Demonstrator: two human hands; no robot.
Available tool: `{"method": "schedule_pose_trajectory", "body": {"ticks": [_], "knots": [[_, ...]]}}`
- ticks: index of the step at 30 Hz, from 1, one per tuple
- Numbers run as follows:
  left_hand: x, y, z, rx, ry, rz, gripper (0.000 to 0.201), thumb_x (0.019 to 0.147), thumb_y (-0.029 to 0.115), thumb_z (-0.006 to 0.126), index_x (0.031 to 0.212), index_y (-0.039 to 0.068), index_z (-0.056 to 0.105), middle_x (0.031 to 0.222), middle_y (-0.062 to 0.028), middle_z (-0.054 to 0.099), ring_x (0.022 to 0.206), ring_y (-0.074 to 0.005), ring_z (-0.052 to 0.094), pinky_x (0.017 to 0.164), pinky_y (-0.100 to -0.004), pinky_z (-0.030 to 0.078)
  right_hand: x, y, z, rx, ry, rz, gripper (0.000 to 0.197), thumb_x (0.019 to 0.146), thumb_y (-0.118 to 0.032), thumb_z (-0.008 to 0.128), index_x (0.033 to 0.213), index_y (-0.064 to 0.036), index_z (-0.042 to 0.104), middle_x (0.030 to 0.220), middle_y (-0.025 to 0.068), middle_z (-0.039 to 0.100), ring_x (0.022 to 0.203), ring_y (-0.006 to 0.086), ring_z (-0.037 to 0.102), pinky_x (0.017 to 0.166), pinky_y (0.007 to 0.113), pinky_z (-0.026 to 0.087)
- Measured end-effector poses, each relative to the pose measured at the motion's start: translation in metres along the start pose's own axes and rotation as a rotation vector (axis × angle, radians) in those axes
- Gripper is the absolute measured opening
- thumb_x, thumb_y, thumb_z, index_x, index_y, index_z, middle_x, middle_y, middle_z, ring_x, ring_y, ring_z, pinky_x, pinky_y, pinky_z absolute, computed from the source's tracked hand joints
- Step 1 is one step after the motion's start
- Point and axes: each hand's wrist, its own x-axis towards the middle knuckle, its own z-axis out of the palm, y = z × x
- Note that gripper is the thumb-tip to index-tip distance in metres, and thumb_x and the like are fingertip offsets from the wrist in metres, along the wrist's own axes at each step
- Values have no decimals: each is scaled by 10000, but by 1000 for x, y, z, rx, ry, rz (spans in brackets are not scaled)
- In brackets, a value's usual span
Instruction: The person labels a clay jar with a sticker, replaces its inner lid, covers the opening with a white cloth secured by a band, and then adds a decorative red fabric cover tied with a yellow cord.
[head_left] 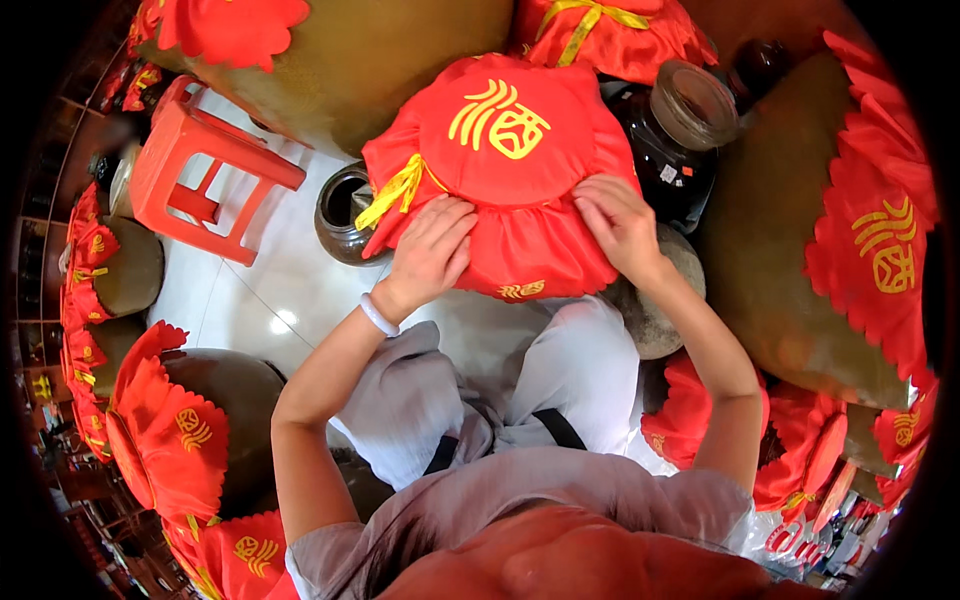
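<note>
In front of me is a jar topped by a red satin cloth cover, with yellow lettering on its round top. Below a gathered neckline the skirt of the cloth hangs in folds, hiding the jar. A yellow ribbon is tied in a bow at the cover's left side. My left hand, a pale bangle on its wrist, grips the cloth along the gathered line beside the bow. On the right side of the same line, my right hand pinches the cloth with bent fingers.
Left of the jar stand a small dark open pot and a red plastic stool. A glossy black jar with a glass lid is behind on the right. Large brown jars with red covers surround me, on a pale tiled floor.
</note>
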Motion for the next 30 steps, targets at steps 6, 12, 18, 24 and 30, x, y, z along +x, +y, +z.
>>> {"method": "schedule_pose_trajectory", "body": {"ticks": [6, 12, 18, 24, 30], "knots": [[12, -21, -25, 181, 272, -282, 253, 734, 44, 602, 972, -26, 555, 978, -157, 544, 908, -326, 505, 800, -397, 403, 5, 21, -5, -256, -6, 194, 339, 753, -90, 620, 1071, 4, 544, 1162, 167, 498, 1065, 336, 457, 907, 378, 385], [18, -42, -15, 26, 132, -462, 266, 795, 113, 562, 1014, -37, 551, 1004, -180, 545, 931, -355, 494, 814, -394, 402, -8, 35, 16, -376, -74, 153, 342, 784, -92, 580, 1094, 42, 523, 1225, 182, 463, 1109, 342, 437, 934, 386, 366], [31, -70, -23, -131, -93, -486, 222, 800, 78, 520, 983, -44, 552, 963, -219, 555, 933, -376, 508, 809, -406, 414, 3, 25, 16, -149, 74, 312, 385, 808, -108, 546, 1153, 43, 467, 1248, 189, 438, 1134, 349, 415, 959, 400, 335], [37, -70, -17, 103, -111, -403, 173, 801, 120, 490, 848, -36, 547, 871, -230, 588, 849, -359, 563, 734, -425, 453, 37, -11, 47, -226, 31, 43, 434, 802, -198, 560, 1189, -30, 458, 1296, 177, 379, 1196, 351, 340, 1004, 478, 229], [33, -77, -34, 169, -412, -301, 174, 820, 156, 469, 791, -4, 533, 684, -213, 577, 654, -396, 565, 598, -474, 459, 35, -4, 52, -404, -26, 3, 377, 821, -247, 528, 1146, -57, 509, 1301, 121, 395, 1216, 302, 340, 1011, 481, 209]]}}
